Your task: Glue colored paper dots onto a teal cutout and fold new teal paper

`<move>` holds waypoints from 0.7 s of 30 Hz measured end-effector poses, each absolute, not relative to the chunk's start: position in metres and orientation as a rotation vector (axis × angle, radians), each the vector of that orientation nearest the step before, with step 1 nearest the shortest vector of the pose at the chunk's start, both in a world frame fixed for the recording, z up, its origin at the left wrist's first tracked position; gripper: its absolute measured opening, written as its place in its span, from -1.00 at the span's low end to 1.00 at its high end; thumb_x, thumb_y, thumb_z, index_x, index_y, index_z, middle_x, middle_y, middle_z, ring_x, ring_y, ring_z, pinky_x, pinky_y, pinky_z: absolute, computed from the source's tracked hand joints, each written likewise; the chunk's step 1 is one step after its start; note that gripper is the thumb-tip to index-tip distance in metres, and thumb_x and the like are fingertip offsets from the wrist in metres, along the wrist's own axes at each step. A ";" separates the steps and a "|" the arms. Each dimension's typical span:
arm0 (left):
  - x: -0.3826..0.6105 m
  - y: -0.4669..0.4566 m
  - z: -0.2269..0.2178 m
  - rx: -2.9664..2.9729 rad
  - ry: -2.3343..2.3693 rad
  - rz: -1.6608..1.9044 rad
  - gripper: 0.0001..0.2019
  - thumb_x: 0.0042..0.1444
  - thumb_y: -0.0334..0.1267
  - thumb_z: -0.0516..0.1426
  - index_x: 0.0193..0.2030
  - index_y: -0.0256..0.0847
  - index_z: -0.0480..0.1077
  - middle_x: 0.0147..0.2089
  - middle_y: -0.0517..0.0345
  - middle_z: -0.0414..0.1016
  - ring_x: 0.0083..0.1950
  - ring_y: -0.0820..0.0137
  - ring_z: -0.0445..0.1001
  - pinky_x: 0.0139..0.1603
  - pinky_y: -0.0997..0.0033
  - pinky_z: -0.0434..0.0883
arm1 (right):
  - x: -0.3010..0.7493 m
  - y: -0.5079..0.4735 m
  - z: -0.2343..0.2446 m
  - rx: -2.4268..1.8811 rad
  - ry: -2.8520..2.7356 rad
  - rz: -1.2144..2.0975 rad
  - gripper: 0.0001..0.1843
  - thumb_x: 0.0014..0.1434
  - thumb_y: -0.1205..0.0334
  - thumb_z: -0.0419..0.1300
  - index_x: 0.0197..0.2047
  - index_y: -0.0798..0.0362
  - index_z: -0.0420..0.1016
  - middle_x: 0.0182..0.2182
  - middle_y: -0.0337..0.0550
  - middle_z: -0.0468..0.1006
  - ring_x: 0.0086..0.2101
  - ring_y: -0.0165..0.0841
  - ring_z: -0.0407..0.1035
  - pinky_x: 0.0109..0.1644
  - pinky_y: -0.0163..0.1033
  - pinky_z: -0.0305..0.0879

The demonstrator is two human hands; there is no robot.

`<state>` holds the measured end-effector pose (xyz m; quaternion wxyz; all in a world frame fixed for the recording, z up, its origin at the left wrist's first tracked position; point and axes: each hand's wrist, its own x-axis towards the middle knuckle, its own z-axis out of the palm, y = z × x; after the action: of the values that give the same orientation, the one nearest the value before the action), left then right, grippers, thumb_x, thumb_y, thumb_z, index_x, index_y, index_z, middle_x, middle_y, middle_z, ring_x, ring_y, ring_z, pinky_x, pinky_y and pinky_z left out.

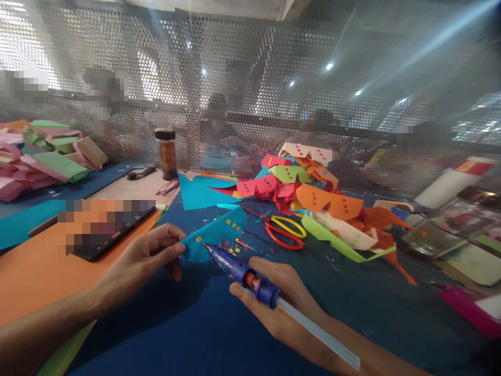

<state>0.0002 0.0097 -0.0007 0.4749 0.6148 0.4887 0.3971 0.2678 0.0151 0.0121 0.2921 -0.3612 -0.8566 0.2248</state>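
Between the thumb and fingers of my left hand (158, 256) is the left end of a blue paper mask (213, 233). Small yellow squares dot its surface. My right hand (282, 297) is wrapped round a blue hot glue gun (235, 267), and a long clear glue stick (319, 333) sticks out of its back. The nozzle points at the mask, close to a yellow square near my left fingertips; I cannot tell whether it touches. Tiny paper bits (235, 246) in several colours lie on the table just behind the nozzle.
Scissors (285, 232) with red and yellow handles lie beyond the glue gun. A heap of coloured paper masks (329, 202) spreads at right. Orange sheets (35, 277) and a phone (113, 232) are at left. A jar (167, 155) stands by the perforated metal screen (250, 78).
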 end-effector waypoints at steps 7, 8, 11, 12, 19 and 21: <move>0.001 0.009 0.001 1.516 1.201 0.983 -0.76 0.27 -0.02 0.14 -0.18 -0.15 0.35 -0.51 0.25 0.54 -0.44 0.41 0.49 -0.34 0.41 0.42 | 0.268 0.015 0.011 -0.930 -2.293 0.560 -0.67 0.25 0.12 0.21 -0.49 0.02 0.25 -0.55 -0.33 0.36 -0.58 -0.50 0.20 -0.46 -0.34 0.12; 0.001 0.009 0.001 1.517 1.202 0.984 -0.76 0.27 -0.02 0.14 -0.19 -0.15 0.35 -0.51 0.25 0.54 -0.44 0.41 0.49 -0.34 0.42 0.42 | 0.269 0.016 0.010 -0.928 -2.293 0.558 -0.67 0.25 0.12 0.21 -0.48 0.02 0.25 -0.55 -0.33 0.36 -0.58 -0.50 0.19 -0.47 -0.34 0.12; 0.001 0.009 0.001 1.521 1.196 0.980 -0.76 0.27 -0.01 0.14 -0.19 -0.15 0.35 -0.52 0.25 0.54 -0.45 0.41 0.48 -0.35 0.42 0.42 | 0.269 0.016 0.009 -0.931 -2.297 0.566 -0.67 0.25 0.12 0.21 -0.49 0.02 0.24 -0.56 -0.33 0.35 -0.58 -0.49 0.19 -0.48 -0.34 0.11; 0.001 0.009 0.001 1.522 1.196 0.978 -0.76 0.27 -0.02 0.14 -0.19 -0.15 0.35 -0.52 0.25 0.54 -0.45 0.41 0.48 -0.35 0.43 0.42 | 0.269 0.017 0.009 -0.929 -2.296 0.568 -0.67 0.25 0.12 0.21 -0.48 0.02 0.24 -0.56 -0.34 0.35 -0.58 -0.49 0.20 -0.48 -0.34 0.11; 0.001 0.010 0.002 1.521 1.202 0.981 -0.77 0.26 -0.02 0.14 -0.19 -0.15 0.36 -0.51 0.25 0.54 -0.45 0.41 0.49 -0.35 0.42 0.42 | 0.269 0.017 0.010 -0.944 -2.304 0.566 -0.65 0.25 0.12 0.21 -0.50 0.02 0.22 -0.57 -0.34 0.33 -0.58 -0.50 0.19 -0.48 -0.34 0.09; 0.001 0.010 0.002 1.522 1.203 0.986 -0.77 0.26 -0.02 0.14 -0.19 -0.15 0.36 -0.52 0.25 0.53 -0.45 0.40 0.49 -0.36 0.41 0.43 | 0.269 0.017 0.009 -0.948 -2.308 0.562 -0.64 0.24 0.12 0.21 -0.51 0.02 0.21 -0.57 -0.35 0.32 -0.57 -0.50 0.19 -0.48 -0.34 0.09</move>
<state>0.0011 0.0098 0.0015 0.4641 0.6195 0.4896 0.4014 0.2693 0.0168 0.0095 0.2880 -0.3551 -0.8641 0.2105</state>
